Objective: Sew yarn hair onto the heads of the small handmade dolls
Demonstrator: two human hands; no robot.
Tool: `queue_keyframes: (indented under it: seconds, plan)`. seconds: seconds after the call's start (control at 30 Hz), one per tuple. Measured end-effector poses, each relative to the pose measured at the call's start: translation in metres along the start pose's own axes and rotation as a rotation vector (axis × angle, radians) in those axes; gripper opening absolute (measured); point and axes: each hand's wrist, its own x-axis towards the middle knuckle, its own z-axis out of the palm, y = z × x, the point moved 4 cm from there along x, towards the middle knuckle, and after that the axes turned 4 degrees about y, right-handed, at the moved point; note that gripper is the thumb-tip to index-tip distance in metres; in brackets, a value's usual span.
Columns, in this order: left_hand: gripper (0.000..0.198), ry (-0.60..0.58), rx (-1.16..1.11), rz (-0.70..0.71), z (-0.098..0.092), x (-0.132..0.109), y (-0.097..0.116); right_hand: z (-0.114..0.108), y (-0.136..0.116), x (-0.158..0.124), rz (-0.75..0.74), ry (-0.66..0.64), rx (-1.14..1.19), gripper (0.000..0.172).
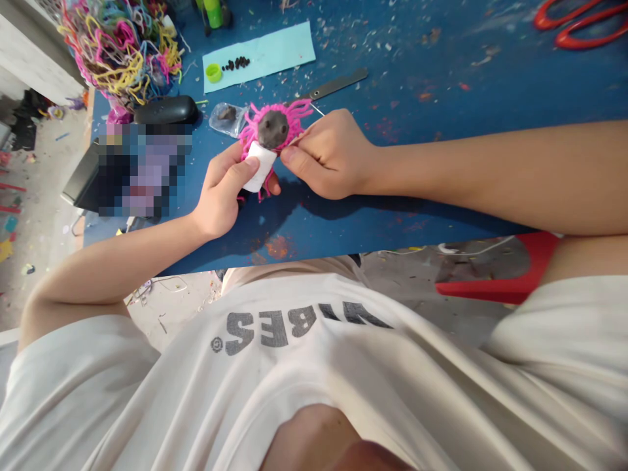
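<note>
A small figure [273,129] with a round grey face and pink yarn strands round it is held above the blue table. My left hand [224,186] grips it from the left, the thumb pressing on a white rectangular piece [260,167] below the face. Just right of the face, my right hand [330,156] is closed in a pinch at the pink strands. A thin light tip sticks out above its fingers; what it holds is too small to make out.
On the blue table [441,85] lie a yarn pile [125,46], a black case [167,111], a clear bag [227,119], a light-blue strip [275,52] with black beads [238,63], a metal blade [338,84] and red-handled scissors [583,33]. A blurred-out item is at left.
</note>
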Motion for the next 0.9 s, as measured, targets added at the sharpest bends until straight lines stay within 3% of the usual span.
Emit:
queue_keyframes:
  seconds: [0.67, 0.9]
  plan:
    - [0.066, 0.007, -0.008, -0.005, -0.0004, 0.0020, 0.0025, 0.0004, 0.0049, -0.0002, 0.025, -0.049, 0.023, 0.069]
    - [0.055, -0.003, -0.064, 0.029, -0.0016, 0.0016, 0.0024, -0.0002, 0.0034, 0.0007, 0.053, -0.042, -0.003, 0.068]
